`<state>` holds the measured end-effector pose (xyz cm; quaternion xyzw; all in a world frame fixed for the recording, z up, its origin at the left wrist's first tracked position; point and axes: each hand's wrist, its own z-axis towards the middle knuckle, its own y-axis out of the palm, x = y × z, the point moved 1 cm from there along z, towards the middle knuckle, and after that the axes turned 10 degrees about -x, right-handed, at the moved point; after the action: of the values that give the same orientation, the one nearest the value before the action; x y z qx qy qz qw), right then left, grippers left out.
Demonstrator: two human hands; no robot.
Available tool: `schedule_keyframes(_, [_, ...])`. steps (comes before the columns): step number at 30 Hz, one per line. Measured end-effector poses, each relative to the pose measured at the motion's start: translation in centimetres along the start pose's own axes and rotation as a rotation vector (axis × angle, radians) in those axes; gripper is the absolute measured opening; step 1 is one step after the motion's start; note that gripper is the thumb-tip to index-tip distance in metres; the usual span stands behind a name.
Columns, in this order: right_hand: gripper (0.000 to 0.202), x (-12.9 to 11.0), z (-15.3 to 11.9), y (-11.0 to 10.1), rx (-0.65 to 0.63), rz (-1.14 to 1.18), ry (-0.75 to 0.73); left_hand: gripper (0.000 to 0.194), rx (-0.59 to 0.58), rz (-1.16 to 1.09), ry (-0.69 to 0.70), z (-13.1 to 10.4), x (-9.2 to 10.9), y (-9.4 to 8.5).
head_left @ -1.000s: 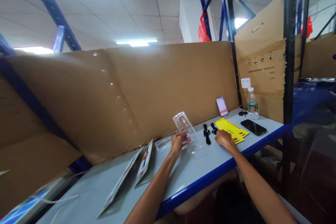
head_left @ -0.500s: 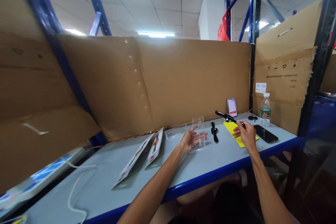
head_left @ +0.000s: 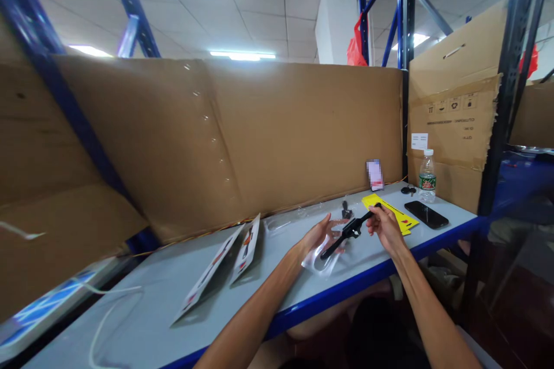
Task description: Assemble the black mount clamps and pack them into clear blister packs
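My right hand [head_left: 387, 229] grips one handle of a black spokeshave [head_left: 354, 227]. The tool slants down to the left, its far handle over a clear plastic blister shell [head_left: 322, 259]. My left hand [head_left: 318, 233] is closed on that shell, with some fingers behind it. A second black spokeshave [head_left: 345, 210] lies on the table just beyond, partly hidden by my left hand and the held tool. Yellow printed cards [head_left: 392, 210] lie behind my right hand. Another clear blister shell [head_left: 279, 222] rests near the back panel.
Two printed packages [head_left: 246, 248] [head_left: 208, 277] lean at the left on the grey table [head_left: 147, 317]. A black phone [head_left: 426, 214], a water bottle [head_left: 427, 177], keys [head_left: 408, 190] and a propped phone [head_left: 374, 174] stand or lie at the right. A white cable [head_left: 101, 323] runs along the left. Cardboard panels [head_left: 303, 132] enclose the table.
My right hand has brought the spokeshave down and left, over the blister shell. My left hand has tilted the shell lower towards me. The view has shifted slightly to the right.
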<state>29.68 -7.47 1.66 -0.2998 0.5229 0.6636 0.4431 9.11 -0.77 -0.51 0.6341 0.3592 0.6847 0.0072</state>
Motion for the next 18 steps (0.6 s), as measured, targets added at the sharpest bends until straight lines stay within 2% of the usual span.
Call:
schedule_keyframes(3, [0.032, 0.3, 0.3, 0.4, -0.037, -0.063, 0.015, 0.06, -0.001, 0.004, -0.025, 0.0, -0.3, 0.4])
schedule_keyframes(7, [0.018, 0.3, 0.9, 0.3, -0.126, -0.107, 0.089, 0.055, 0.002, 0.01, -0.06, -0.3, -0.2, 0.8])
schedule_keyframes(13, [0.011, 0.9, 1.0, -0.8, -0.123, -0.015, 0.203, 0.055, 0.005, 0.062, -0.07, -0.2, -0.2, 1.2])
schedule_keyframes(18, [0.012, 1.2, 0.8, -1.3, -0.151, 0.032, 0.21, 0.058, 0.001, 0.092, -0.091, -0.2, -0.2, 1.3])
